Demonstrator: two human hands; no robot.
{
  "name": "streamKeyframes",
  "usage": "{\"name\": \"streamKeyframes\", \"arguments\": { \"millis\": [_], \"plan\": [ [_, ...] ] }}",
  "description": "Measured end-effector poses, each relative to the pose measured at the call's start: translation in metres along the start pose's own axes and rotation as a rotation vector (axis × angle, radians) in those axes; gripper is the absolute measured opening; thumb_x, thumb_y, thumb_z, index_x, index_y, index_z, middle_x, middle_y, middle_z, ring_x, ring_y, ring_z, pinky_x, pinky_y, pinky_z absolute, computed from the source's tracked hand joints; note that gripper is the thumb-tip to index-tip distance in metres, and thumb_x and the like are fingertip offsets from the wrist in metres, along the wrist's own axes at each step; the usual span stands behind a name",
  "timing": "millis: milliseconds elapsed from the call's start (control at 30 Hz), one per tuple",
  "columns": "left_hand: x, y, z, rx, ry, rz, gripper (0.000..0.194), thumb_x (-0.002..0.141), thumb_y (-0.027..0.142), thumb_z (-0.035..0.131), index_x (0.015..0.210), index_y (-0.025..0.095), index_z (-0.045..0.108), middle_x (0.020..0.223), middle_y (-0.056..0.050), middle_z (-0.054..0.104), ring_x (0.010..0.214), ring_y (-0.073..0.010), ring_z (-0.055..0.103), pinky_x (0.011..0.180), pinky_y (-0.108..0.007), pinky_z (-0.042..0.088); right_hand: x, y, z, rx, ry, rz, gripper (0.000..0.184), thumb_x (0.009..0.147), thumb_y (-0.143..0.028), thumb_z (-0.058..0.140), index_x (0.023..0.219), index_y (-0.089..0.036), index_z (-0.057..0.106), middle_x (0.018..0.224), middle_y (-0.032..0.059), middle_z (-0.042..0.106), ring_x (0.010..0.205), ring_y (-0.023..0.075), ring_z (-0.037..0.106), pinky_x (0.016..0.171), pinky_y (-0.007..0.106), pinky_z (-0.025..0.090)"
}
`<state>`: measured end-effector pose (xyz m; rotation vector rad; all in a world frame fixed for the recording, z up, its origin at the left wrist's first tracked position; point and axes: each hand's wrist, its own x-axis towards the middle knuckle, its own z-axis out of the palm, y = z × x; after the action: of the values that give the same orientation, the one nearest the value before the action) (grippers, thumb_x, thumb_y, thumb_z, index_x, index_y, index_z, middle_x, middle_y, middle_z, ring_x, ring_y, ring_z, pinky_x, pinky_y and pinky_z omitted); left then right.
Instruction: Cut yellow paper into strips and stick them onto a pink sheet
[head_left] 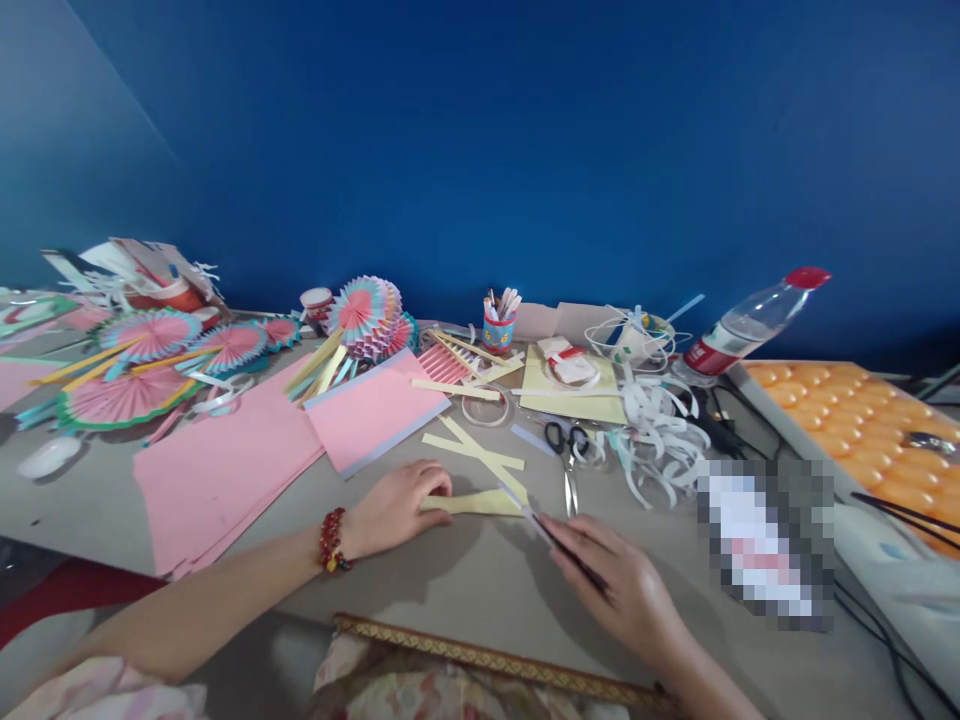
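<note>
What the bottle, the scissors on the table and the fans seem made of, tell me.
Bottle: likely clear, glossy plastic, given see-through wall and highlights.
Scissors: polished metal blades, by their silvery glint; smooth black handles, probably plastic.
Fans: matt paper, judging by crisp pleats.

No readable text anywhere in view. Bottle (757, 325) at right: red-and-white label (721, 348) facing out, lettering too small and blurred to make out. Packet (568, 360), red and white: marks on it, none legible. Pen cup (499, 333): yellow figures on blue band, no word or number to be read. White cup (634, 343) nearby: small green mark, unclear. Patch (765, 545) at lower right: pixelated, pink band across pale shape, any writing there hidden.
</note>
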<state>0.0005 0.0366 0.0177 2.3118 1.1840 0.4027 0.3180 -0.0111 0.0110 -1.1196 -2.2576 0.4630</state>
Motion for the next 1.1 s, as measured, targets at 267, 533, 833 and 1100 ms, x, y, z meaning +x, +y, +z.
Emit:
{"name": "streamKeyframes", "arguments": {
  "millis": [267, 533, 833, 1100],
  "plan": [
    [0.011, 0.007, -0.009, -0.088, -0.034, -0.087, 0.010, 0.091, 0.023, 0.057, 0.082, 0.020, 0.061, 0.083, 0.000, 0.066, 0.074, -0.0152, 0.060, 0.068, -0.024, 0.041, -0.002, 0.011, 0.008, 0.099, 0.067, 0.082, 0.034, 0.098, -0.026, 0.047, 0.127, -0.020, 0.064, 0.100, 0.0094, 0.069, 0.083, 0.0165, 0.068, 0.073, 0.023, 0.055],
    [0.037, -0.001, -0.021, -0.175, 0.067, -0.067, 0.019, 0.095, 0.026, 0.049, 0.085, 0.018, 0.063, 0.079, 0.000, 0.067, 0.069, -0.0139, 0.060, 0.065, -0.022, 0.044, -0.003, 0.010, 0.010, 0.074, 0.149, 0.096, 0.031, 0.098, -0.028, 0.048, 0.122, -0.021, 0.066, 0.098, 0.0092, 0.069, 0.086, 0.0174, 0.068, 0.074, 0.024, 0.055],
    [0.042, -0.003, -0.024, 0.069, -0.058, 0.228, 0.025, 0.088, 0.043, 0.069, 0.097, 0.020, 0.067, 0.103, -0.006, 0.066, 0.102, -0.0243, 0.059, 0.093, -0.034, 0.042, -0.002, 0.011, 0.013, 0.063, 0.179, 0.103, 0.031, 0.098, -0.027, 0.049, 0.122, -0.020, 0.067, 0.097, 0.0088, 0.069, 0.085, 0.0174, 0.068, 0.074, 0.024, 0.055],
    [0.035, 0.001, -0.022, 0.033, -0.146, 0.193, 0.016, 0.094, 0.023, 0.060, 0.078, 0.018, 0.062, 0.081, -0.001, 0.064, 0.083, -0.0173, 0.059, 0.079, -0.027, 0.041, -0.002, 0.012, 0.014, 0.076, 0.183, 0.118, 0.032, 0.098, -0.028, 0.049, 0.122, -0.019, 0.067, 0.096, 0.0090, 0.068, 0.085, 0.0177, 0.067, 0.073, 0.024, 0.054]
  ]
}}
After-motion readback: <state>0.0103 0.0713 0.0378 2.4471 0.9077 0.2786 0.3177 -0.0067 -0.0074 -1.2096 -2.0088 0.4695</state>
